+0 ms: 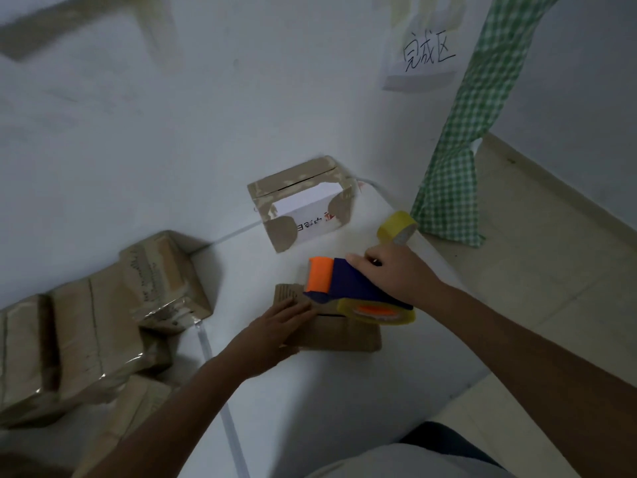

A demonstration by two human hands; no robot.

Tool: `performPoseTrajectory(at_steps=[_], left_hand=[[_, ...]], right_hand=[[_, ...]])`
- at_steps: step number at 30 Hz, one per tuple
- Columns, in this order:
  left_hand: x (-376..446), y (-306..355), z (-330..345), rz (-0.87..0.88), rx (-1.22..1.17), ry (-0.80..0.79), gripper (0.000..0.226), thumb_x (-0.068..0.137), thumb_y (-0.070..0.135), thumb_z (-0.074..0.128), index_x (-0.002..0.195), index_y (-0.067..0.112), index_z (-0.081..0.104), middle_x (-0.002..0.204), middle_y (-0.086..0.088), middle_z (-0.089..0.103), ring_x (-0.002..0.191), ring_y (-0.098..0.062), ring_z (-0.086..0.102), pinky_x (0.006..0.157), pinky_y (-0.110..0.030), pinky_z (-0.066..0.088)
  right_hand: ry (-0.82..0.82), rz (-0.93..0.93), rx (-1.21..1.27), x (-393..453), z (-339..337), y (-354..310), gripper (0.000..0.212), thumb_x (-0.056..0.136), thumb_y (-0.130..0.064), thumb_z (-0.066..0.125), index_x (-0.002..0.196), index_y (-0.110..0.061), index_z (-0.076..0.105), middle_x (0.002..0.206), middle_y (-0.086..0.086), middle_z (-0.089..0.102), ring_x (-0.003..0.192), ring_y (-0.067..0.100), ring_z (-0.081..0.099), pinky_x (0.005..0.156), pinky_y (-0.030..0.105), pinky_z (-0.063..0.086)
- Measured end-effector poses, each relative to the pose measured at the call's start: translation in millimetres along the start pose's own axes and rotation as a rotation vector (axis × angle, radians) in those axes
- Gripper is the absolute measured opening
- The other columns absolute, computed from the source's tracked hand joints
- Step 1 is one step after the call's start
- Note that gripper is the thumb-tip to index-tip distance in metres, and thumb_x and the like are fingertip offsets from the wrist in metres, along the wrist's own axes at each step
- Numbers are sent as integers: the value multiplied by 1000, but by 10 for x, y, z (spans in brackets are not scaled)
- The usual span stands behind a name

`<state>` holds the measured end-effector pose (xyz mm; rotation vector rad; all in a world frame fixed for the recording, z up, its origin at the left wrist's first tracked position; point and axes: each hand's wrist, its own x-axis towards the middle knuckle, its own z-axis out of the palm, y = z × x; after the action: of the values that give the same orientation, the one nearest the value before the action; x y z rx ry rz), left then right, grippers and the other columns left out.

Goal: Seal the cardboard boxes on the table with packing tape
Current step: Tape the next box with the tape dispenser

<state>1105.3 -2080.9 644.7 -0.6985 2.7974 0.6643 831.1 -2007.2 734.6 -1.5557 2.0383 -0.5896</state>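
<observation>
On the far left of my view I see a heap of taped cardboard boxes (pixel 103 326) piled against one another on the white desk (pixel 310 391), their tape glinting in places. To their right, my left hand (pixel 275 334) lies flat with fingers (pixel 298 310) straight on the top of a small cardboard box (pixel 341 334) that sits near the middle of the desk; the hand presses on the box's left part and grips nothing. On the same box's top rests a tape dispenser (pixel 348 284) with a blue body, an orange front roller pointing away from me and a roll of clear packing tape (pixel 377 310) at its near end. My right hand (pixel 396 274) has its fingers (pixel 358 262) curled round the dispenser's blue body from the right, holding it down on the box. Behind these, further back on the desk, stands another cardboard box (pixel 303 201) with a white printed face and tape on its edges, apart from the one under my hands. Just beyond my right hand a spare roll of yellow tape (pixel 396 227) sits near the desk's right edge. Further right hangs a green checked cloth (pixel 462 139), and above on the wall is a handwritten paper sign (pixel 425 51).
</observation>
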Motion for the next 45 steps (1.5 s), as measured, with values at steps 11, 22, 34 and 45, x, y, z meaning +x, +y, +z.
performPoseTrajectory(at_steps=[11, 22, 34, 45], left_hand=[[243, -205, 35, -105, 18, 134, 117, 70, 74, 68, 157, 25, 7, 162, -5, 10, 151, -22, 4, 122, -52, -3], [-87, -125, 311, -19, -55, 214, 107, 66, 85, 58, 152, 36, 19, 153, 4, 19, 144, -15, 17, 123, -49, 7], [-223, 182, -24, -451, -838, 396, 24, 101, 30, 54, 124, 34, 60, 142, 11, 51, 132, -9, 47, 104, -22, 42], [-215, 436, -223, -701, -1563, 264, 40, 101, 41, 51, 117, 9, 68, 111, -16, 72, 109, -29, 68, 104, -44, 49]], right_hand=[[-33, -25, -67, -72, 162, -123, 54, 94, -60, 41, 59, -20, 47, 58, 0, 46, 54, 13, 48, 55, 29, 35], [-54, -81, -144, -243, 385, -168, 52, 91, -67, 37, 70, -24, 57, 63, -4, 55, 57, 5, 53, 52, 22, 35], [47, -109, -233, -248, 534, -107, 57, 89, -71, 33, 78, -23, 62, 62, -5, 56, 56, 6, 54, 49, 18, 33], [57, -91, -235, -277, 506, -151, 57, 90, -70, 34, 77, -22, 62, 62, -5, 57, 56, 5, 54, 48, 19, 32]])
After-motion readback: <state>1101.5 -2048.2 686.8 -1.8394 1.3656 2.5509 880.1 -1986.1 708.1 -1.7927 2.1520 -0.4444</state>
